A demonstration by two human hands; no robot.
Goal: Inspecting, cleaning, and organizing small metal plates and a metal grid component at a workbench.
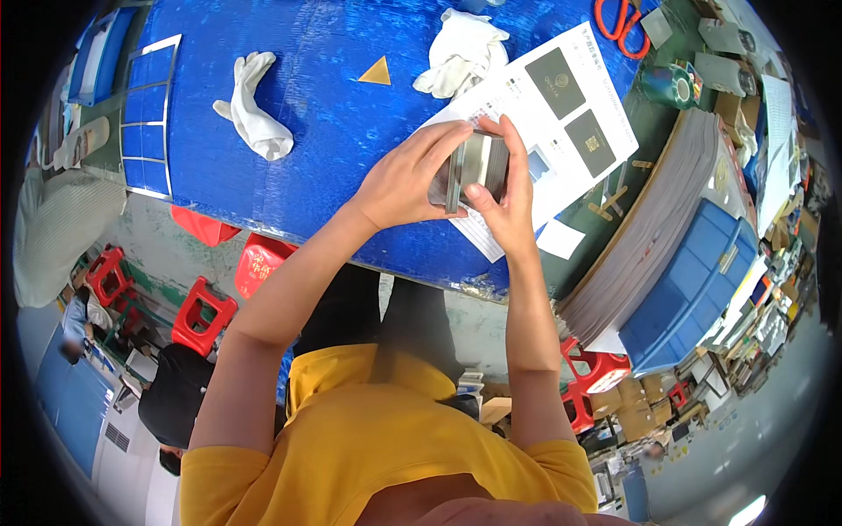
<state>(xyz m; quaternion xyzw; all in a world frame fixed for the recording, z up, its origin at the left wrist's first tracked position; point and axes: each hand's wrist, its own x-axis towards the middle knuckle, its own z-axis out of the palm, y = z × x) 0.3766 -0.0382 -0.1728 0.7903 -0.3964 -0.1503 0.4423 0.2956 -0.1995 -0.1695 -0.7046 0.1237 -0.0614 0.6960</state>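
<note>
Over the blue tabletop (324, 131), my two hands hold a small block of stacked dark cards (494, 167) with grey, shiny edges. My left hand (405, 178) is closed on its left side, where one slice stands slightly apart from the rest. My right hand (513, 188) wraps its right side, the thumb lying on the near face and the fingers at the far edge. Beneath the block lies a white printed sheet (611, 96) with pictures of dark cards. How many cards are in the stack I cannot tell.
White gloves (261, 123) (465, 54) and a gold triangle (375, 72) lie farther back. Red scissors (621, 31) and a tape roll (674, 86) are at the far right. A tall paper stack (653, 206) and a blue bin (688, 285) stand right; a white-barred frame (147, 123) lies left.
</note>
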